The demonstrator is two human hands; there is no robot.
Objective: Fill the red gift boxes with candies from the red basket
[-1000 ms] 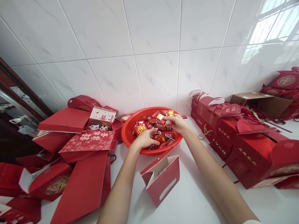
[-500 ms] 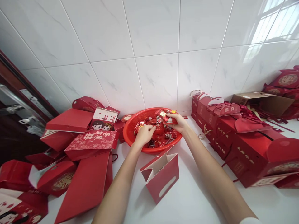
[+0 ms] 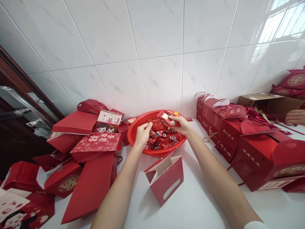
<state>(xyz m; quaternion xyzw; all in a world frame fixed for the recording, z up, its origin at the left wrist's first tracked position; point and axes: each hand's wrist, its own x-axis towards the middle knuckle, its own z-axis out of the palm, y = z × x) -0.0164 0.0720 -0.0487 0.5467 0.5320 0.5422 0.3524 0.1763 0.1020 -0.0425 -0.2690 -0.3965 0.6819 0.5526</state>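
Note:
A red plastic basket (image 3: 133, 144) full of wrapped sweets (image 3: 164, 140) stands against the tiled wall. Over its left part my left hand (image 3: 143, 133) pinches the end of a red-wrapped packet (image 3: 156, 124). Above the basket's right side, my right hand (image 3: 181, 125) is closed around several wrapped sweets (image 3: 168, 117), their red and gold wrappers sticking out past the fingers. In front of the basket a small red gift box (image 3: 165, 179) stands with its top open and an oval window in its side.
Red gift boxes (image 3: 95, 143) lie piled on the left near a door handle (image 3: 16, 111). A row of red boxes (image 3: 238, 136) lines the right. An open cardboard box (image 3: 283, 101) and another person's hand (image 3: 295, 117) are far right.
My left hand has drawn back slightly left and up, and now a red packet shows in its fingers. My right hand stays nearly still. Another person's hand has appeared at the right edge.

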